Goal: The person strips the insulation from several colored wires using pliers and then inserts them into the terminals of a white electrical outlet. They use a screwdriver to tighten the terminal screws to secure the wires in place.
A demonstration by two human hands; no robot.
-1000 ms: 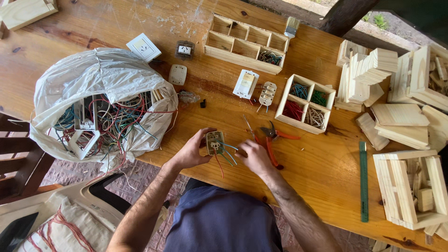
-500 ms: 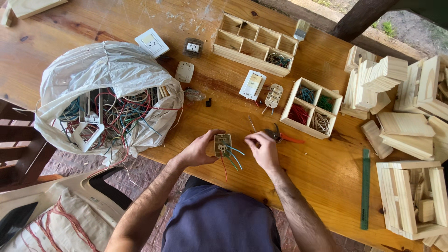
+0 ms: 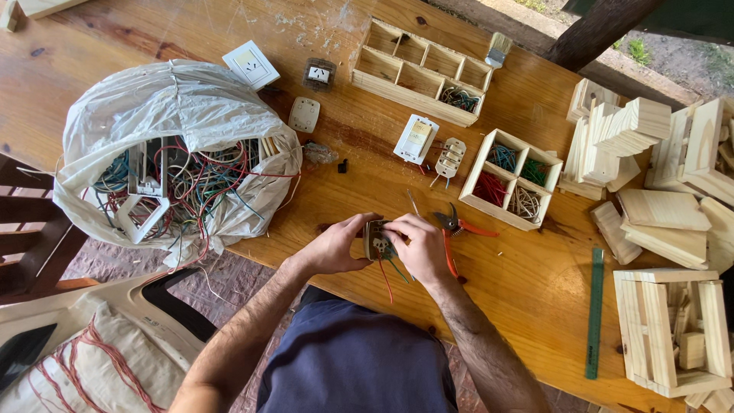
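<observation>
While we are leaning over the near edge of the wooden table (image 3: pixel 321 176), we are holding a small socket module (image 3: pixel 378 242) between both hands, just above the tabletop. It is standing roughly upright, its face turned up toward us, with red and green wires (image 3: pixel 388 275) trailing down toward our body. Our left hand (image 3: pixel 339 243) is gripping its left side; our right hand (image 3: pixel 417 245) is curling closed over its right side. Red-handled pliers (image 3: pixel 457 231) are lying just beside the right hand.
</observation>
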